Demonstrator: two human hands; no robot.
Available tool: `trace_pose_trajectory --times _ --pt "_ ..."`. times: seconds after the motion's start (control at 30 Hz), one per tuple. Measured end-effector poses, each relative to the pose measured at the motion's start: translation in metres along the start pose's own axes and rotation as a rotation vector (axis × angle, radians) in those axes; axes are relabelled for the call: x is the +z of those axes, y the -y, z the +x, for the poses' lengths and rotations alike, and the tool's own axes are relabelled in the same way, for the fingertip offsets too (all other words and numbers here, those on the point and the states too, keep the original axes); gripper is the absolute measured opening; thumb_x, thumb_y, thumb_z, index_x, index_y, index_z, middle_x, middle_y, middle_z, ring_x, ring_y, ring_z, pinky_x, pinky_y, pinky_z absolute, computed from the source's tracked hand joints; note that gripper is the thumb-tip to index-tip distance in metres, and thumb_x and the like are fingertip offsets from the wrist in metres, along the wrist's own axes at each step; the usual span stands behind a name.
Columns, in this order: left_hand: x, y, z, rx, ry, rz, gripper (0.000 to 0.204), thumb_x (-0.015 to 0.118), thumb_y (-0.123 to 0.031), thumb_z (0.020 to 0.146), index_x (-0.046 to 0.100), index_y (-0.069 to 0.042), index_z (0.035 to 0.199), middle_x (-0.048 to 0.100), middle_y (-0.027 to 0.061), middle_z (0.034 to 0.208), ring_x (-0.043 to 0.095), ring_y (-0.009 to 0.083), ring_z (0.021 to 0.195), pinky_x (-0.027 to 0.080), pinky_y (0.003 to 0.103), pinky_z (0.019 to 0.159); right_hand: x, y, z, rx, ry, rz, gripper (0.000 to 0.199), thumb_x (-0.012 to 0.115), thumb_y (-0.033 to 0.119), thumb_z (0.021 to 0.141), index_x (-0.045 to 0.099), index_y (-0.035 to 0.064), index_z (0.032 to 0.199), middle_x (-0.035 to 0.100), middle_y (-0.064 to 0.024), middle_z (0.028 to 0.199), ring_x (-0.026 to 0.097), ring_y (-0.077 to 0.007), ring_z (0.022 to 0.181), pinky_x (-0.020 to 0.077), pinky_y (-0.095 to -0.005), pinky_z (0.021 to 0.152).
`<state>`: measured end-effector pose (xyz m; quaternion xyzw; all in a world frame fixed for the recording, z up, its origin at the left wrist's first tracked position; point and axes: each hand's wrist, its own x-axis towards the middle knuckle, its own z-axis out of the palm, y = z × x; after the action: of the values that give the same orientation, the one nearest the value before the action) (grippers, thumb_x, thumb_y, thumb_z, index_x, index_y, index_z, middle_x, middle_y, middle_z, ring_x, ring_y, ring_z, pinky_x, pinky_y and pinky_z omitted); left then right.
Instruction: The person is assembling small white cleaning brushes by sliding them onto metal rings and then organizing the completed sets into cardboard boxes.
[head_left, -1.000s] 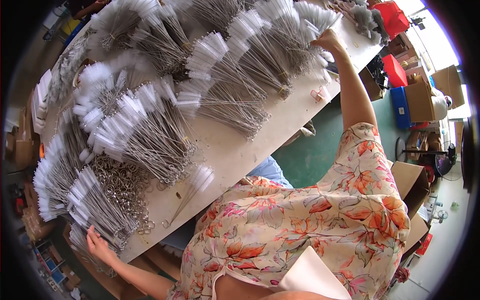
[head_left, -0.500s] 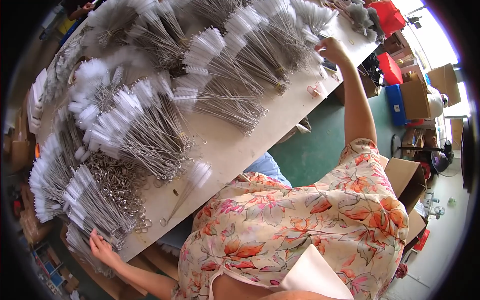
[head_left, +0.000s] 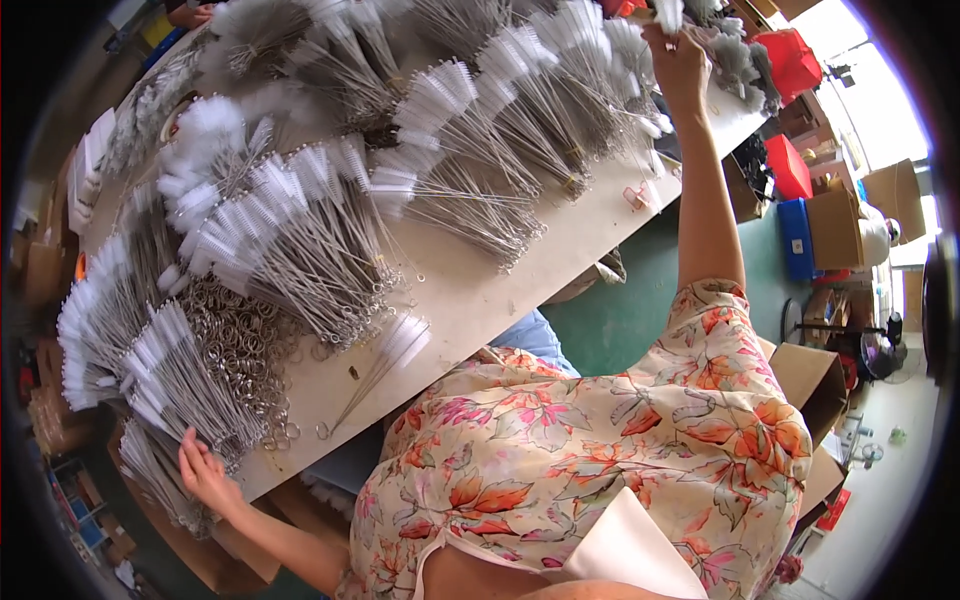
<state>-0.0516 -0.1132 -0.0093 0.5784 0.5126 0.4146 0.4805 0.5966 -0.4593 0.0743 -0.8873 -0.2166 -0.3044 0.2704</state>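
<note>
We note bundles of wire brushes (head_left: 300, 230) lying across the table (head_left: 480, 300), with a heap of metal rings (head_left: 235, 350) among them at the left. Our left hand (head_left: 205, 470) rests at the near-left bundle (head_left: 175, 385); our right hand (head_left: 678, 62) touches the far-right brushes (head_left: 600, 50). Cardboard boxes (head_left: 835, 225) stand right of the table.

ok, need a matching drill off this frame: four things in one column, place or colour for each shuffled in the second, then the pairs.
Things
1. left hand
2. right hand
3. loose metal rings
4. red box

Places or colours
A. heaped on the table, between the brush bundles
B. on the floor past the far end of the table
C. at the near-left table edge, on a bundle of wire brushes
D. stretched to the far end of the table, at white brush heads

Pairs: 1-C, 2-D, 3-A, 4-B
</note>
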Motion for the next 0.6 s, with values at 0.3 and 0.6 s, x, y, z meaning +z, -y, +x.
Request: trace_pose_trajectory --times 0.3,0.6 --pt "0.137 -0.095 -0.051 0.205 0.233 -0.193 0.024 0.048 -0.014 0.09 0.062 0.004 0.101 0.053 -0.0042 0.072 0.035 -0.0007 0.055 0.025 0.015 0.047 0.01 0.247 -0.066 0.025 0.666 1.791 0.008 0.049 0.015 0.091 0.052 0.0081 0.092 0.05 0.0011 0.086 0.052 -0.0089 0.085 0.0479 -0.0347 0.083" --pt "0.202 -0.107 -0.051 0.339 0.516 -0.139 0.021 0.056 0.002 0.082 0.054 0.003 0.103 0.057 0.0041 0.069 0.053 0.0079 0.052 0.046 0.02 0.047 -0.009 0.35 -0.184 0.031 1.254 1.58 0.01 0.048 0.008 0.089 0.058 0.0053 0.09 0.055 -0.0043 0.083 0.054 -0.0102 0.078 0.0465 -0.0218 0.059"
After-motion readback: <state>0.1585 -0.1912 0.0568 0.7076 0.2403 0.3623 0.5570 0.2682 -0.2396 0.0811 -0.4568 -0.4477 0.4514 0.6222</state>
